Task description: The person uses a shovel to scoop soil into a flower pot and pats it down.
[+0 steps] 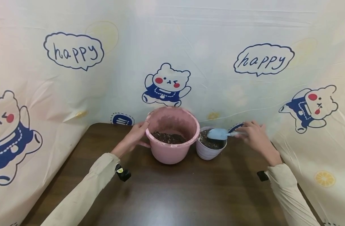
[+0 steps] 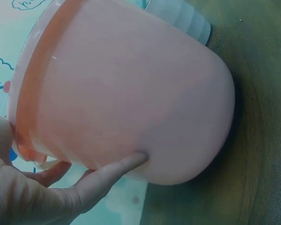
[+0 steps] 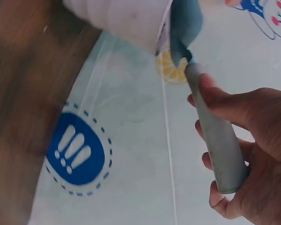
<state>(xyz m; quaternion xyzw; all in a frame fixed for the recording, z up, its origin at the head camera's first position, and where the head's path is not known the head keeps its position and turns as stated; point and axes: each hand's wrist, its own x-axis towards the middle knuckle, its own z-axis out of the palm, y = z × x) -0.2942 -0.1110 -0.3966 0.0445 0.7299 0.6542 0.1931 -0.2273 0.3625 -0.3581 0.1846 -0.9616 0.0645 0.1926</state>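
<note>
A pink bucket [image 1: 170,153] with dark soil [image 1: 168,137] low inside it stands on the table. My left hand [image 1: 135,136] holds it at the left rim. In the left wrist view, one finger [image 2: 126,164] lies along the bucket's outer side. Just right of the bucket is a small white ribbed pot [image 1: 209,153], filled with soil close to its rim. My right hand [image 1: 257,139] grips the grey handle [image 3: 215,136] of a small blue hand trowel [image 1: 217,134]. The trowel's blade overlaps the pot's soil in the head view.
The dark wooden table [image 1: 166,194] carries both containers near its back edge. Behind and on both sides hangs a pale cloth [image 1: 212,37] printed with bears and the word "happy". A black wrist camera [image 1: 122,172] sits under the left sleeve cuff, another [image 1: 262,175] under the right.
</note>
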